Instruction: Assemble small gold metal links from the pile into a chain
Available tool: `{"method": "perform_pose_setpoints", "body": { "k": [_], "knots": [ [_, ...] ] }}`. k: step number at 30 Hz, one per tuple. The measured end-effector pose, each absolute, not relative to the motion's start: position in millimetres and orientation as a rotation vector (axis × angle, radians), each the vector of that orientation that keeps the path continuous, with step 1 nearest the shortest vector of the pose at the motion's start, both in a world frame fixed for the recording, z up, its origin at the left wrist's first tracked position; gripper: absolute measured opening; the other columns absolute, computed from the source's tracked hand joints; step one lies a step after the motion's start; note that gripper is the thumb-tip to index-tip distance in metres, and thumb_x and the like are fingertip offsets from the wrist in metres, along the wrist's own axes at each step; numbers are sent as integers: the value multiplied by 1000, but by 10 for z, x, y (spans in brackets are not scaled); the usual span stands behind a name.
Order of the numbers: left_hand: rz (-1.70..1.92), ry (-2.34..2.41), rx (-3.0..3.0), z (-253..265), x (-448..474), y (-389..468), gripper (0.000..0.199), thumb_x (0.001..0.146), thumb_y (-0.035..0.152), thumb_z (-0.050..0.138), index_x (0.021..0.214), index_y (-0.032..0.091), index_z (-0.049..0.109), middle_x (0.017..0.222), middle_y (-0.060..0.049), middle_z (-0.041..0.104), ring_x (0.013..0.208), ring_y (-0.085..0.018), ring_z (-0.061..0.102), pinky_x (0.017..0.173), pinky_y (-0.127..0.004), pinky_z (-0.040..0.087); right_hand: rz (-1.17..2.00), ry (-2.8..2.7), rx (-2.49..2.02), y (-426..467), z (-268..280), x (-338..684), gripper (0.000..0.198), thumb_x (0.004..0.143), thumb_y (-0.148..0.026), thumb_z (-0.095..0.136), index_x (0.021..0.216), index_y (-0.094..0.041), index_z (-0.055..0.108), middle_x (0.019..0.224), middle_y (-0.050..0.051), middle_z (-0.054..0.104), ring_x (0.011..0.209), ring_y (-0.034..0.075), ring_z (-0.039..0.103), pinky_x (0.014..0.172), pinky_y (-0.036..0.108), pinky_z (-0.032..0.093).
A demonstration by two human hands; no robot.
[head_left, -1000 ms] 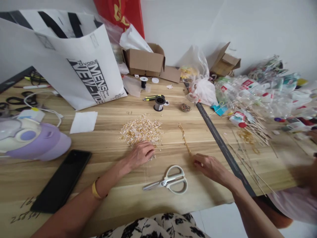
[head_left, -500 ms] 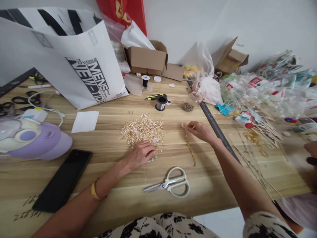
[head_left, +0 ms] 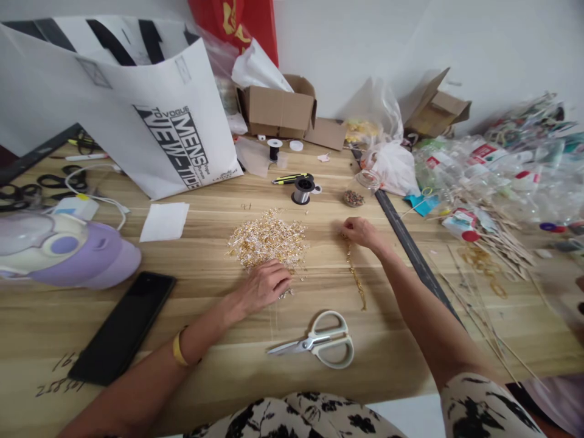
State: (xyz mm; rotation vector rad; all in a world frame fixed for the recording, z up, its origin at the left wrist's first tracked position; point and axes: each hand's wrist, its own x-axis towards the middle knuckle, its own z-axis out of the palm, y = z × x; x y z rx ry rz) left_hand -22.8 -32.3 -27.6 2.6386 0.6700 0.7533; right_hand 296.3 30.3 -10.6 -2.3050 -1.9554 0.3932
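Note:
A pile of small gold and clear beads point(head_left: 269, 237) is spread on the wooden table. At its near edge rests my left hand point(head_left: 267, 283), fingers curled and pressed together; what they hold, if anything, is hidden. A few silvery bits and a faint thin thread point(head_left: 274, 319) show just below it. To the right, my right hand point(head_left: 360, 232) is closed in a pinch on the far end of a gold beaded strand point(head_left: 356, 277), whose length trails toward me over the wood. White-handled scissors point(head_left: 326, 340) lie nearest to me, blades pointing left.
Beyond the beads are a spool of silvery wire point(head_left: 302, 191), a yellow-black cutter point(head_left: 292, 179) and a clear cup of beads point(head_left: 353, 198). A phone point(head_left: 123, 328) and a white paper bag point(head_left: 182, 134) lie left. Plastic bottles point(head_left: 493, 164) and sticks point(head_left: 506, 249) crowd the right.
My right hand has closed on the strand's far end, its fingers now more curled. My left hand stays at the bead pile. The whole view has shifted slightly.

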Motion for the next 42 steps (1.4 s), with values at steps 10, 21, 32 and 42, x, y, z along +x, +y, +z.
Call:
{"method": "perform_pose_setpoints", "body": {
  "k": [10,21,32,42],
  "knots": [
    [714,680,2622,-258,-231,-324,19,91,19,48,78,14,62,73,-5,63,73,-16,56,70,-28,45,729,-1859,-1918,135,68,3170,21,80,-31,49,77,-13,60,66,4,62,59,12,57,49,19,44],
    [738,682,2651,-241,-240,-320,20,91,18,48,78,14,62,73,-4,64,72,-15,56,69,-28,45,742,-1664,-1685,99,72,3112,20,81,-36,55,81,-15,55,81,8,68,70,15,61,51,21,47],
    [750,673,2625,-242,-234,-323,18,90,18,49,78,13,62,74,-4,64,72,-15,55,69,-27,44,731,-1592,-1656,163,-165,3144,19,85,-37,47,84,-18,47,76,6,68,60,14,62,48,20,44],
    [713,687,2636,-238,-240,-322,21,91,20,48,76,14,61,73,-5,62,72,-16,55,69,-28,44,438,-1737,-2030,525,-292,3158,13,76,-19,48,78,-14,59,58,4,64,54,15,59,55,23,43]
  ]
}}
